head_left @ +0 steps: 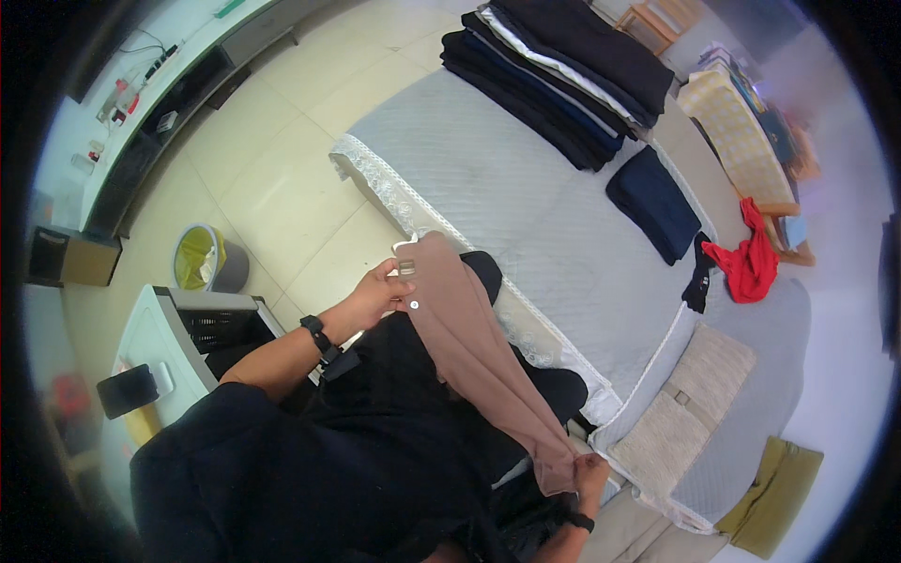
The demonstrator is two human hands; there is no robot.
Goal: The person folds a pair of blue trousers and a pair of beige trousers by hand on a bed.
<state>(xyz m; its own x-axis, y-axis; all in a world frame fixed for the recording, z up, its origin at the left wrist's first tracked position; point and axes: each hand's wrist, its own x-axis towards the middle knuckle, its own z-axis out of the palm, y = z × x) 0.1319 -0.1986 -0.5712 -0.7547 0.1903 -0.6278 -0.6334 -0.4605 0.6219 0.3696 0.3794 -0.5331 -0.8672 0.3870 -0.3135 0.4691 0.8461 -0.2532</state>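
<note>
Left hand (377, 296): fingers were closed on the upper end of the brown garment (474, 342).
Right hand (589, 477): fingers were closed on its lower end.
Garment position: extended diagonally between both hands, beside the grey sofa (526, 178).
Sofa load: supported a dark folded stack (554, 89) and navy folded cloth (654, 204).

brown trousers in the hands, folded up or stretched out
Stretched out lengthwise: the brown trousers run in a long strip from the left hand at one end to the right hand at the other.
</note>
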